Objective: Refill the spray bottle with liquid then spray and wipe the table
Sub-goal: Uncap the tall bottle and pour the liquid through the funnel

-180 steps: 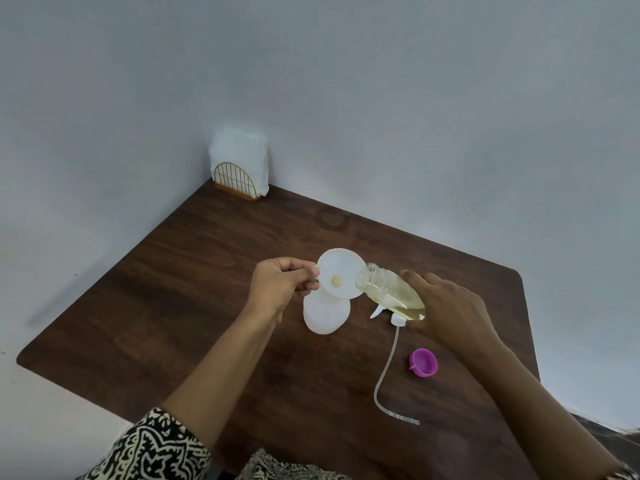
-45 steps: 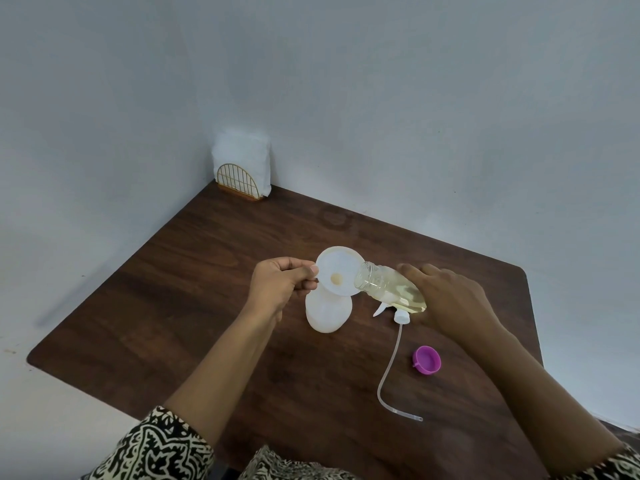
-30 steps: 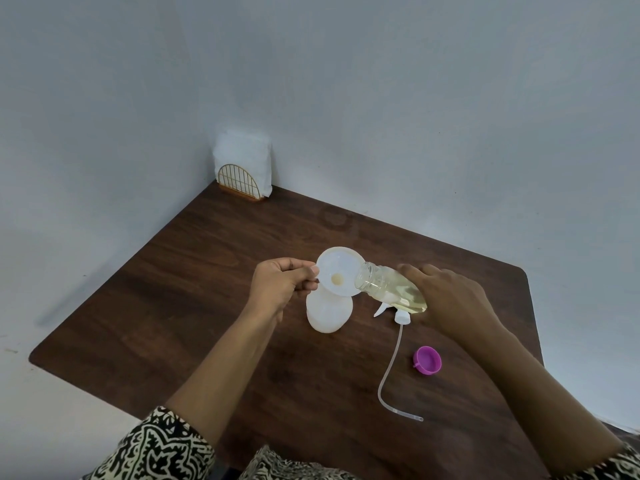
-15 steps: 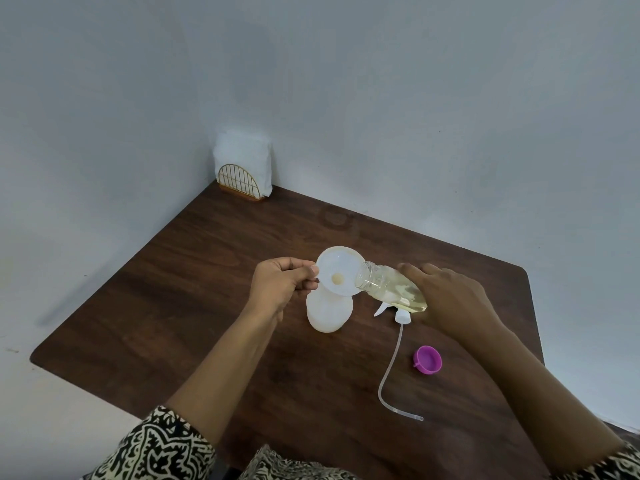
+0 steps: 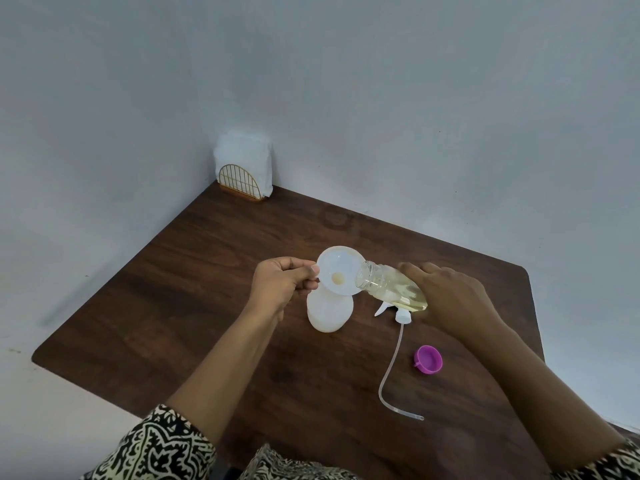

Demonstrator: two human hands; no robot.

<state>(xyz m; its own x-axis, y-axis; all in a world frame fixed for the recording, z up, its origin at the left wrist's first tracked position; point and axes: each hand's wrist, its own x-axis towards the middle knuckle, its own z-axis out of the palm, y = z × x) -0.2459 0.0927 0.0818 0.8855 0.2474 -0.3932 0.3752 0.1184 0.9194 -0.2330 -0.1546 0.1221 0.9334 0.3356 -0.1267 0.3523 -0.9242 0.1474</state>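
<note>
Hardly anything has shifted in the last half second: both hands and the tilted bottle sit where they were.

Left of the frame's centre, the left hand pinches the rim of a white funnel between thumb and curled fingers. The funnel stands in the neck of the white spray bottle, which is upright on the brown table at the middle of the frame.

The right hand, right of centre, is wrapped round the base of a clear bottle of pale yellow liquid. It is tipped nearly flat, with its open mouth over the funnel's right edge. A small yellowish pool shows at the funnel's bottom.

The spray head lies on the table just below the clear bottle, and its thin tube curves toward the lower part of the frame. A purple cap lies to the tube's right, apart from it.

A napkin holder with white napkins stands at the table's far corner, in the upper left. Patterned sleeves show along the bottom edge.
</note>
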